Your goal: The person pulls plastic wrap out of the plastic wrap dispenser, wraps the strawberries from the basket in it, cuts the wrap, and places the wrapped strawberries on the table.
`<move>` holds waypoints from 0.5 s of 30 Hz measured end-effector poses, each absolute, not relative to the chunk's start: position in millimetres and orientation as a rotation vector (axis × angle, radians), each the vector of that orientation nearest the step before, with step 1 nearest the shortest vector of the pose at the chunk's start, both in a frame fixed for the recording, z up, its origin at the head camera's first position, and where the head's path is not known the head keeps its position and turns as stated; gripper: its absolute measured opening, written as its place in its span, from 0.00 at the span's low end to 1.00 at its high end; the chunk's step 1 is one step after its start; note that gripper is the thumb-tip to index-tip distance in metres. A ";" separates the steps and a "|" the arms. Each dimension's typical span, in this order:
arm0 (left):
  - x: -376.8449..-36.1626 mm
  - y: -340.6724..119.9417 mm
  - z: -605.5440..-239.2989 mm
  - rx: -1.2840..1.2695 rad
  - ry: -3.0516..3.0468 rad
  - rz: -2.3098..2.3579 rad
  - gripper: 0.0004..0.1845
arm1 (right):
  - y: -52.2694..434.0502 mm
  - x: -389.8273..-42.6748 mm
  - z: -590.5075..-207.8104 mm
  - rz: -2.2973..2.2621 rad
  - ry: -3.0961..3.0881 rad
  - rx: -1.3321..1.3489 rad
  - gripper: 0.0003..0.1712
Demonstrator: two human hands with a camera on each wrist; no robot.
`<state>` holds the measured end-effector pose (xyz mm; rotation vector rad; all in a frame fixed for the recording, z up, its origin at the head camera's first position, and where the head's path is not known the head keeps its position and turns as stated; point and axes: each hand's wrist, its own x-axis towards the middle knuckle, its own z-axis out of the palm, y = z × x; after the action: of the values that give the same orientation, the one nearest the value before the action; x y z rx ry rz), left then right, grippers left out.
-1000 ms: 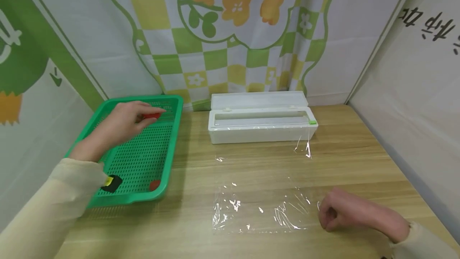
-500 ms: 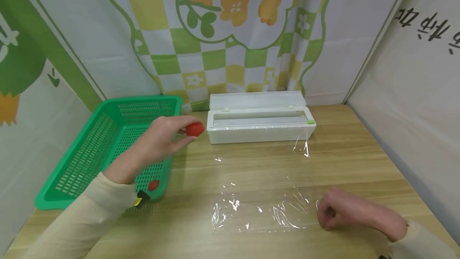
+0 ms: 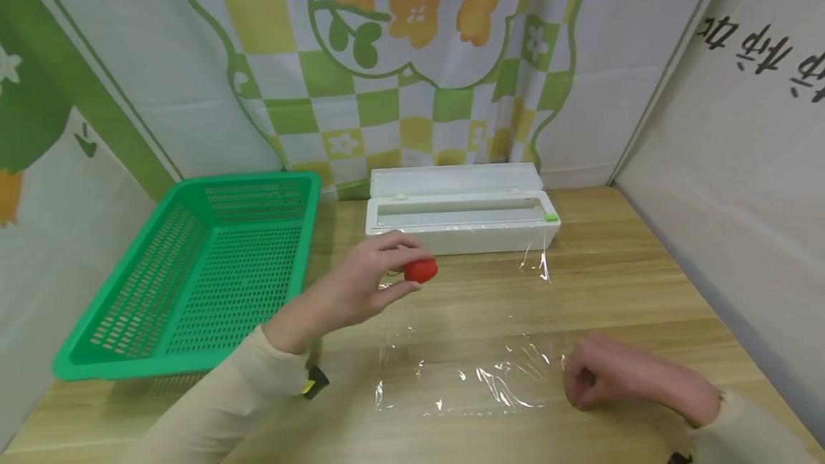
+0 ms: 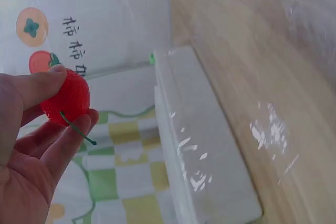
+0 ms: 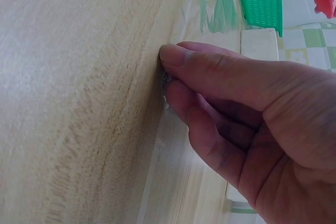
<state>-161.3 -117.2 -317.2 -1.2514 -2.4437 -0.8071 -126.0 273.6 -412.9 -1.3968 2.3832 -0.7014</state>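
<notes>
My left hand (image 3: pixel 351 286) pinches a red, bumpy toy strawberry (image 3: pixel 421 270) between thumb and fingertips, above the table in front of the white box. The left wrist view shows the strawberry's thin green stem (image 4: pixel 77 128) hanging across the fingers. A sheet of clear plastic wrap (image 3: pixel 460 376) stretches from the white wrap dispenser (image 3: pixel 473 240) toward the front of the table, shiny with creases. At its right front corner, my right hand (image 3: pixel 602 371) stays low with curled fingers. Its thumb and fingertips (image 5: pixel 174 55) pinch a gathered bit of the wrap in the right wrist view.
A green perforated basket (image 3: pixel 308 235) stands on the left of the wooden table (image 3: pixel 619 263); my left forearm crosses its front right corner. The dispenser's lid (image 3: pixel 456 180) is up against the patterned curtain (image 3: pixel 399 113). Fabric walls (image 3: pixel 728 163) close off both sides.
My left hand has carried the strawberry out from over the green basket, rightward and toward me to the wrap's far left. The right hand has kept its place on the wrap.
</notes>
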 end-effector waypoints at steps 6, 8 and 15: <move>-162.0 -95.0 -340.0 -1.323 -2.473 -0.846 0.18 | 274.2 -125.9 -412.8 -0.700 2.389 -1.374 0.14; -161.7 -89.1 -349.2 -1.347 -2.505 -0.852 0.18 | 274.0 -125.8 -411.9 -0.693 2.393 -1.376 0.14; -159.4 -71.3 -382.8 -1.418 -2.630 -0.835 0.18 | 273.3 -125.5 -410.9 -0.696 2.393 -1.396 0.14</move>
<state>-159.4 -71.3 -382.8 -1.4182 -2.6297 -0.8349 -125.5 273.3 -410.9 -1.3960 2.3935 -0.6964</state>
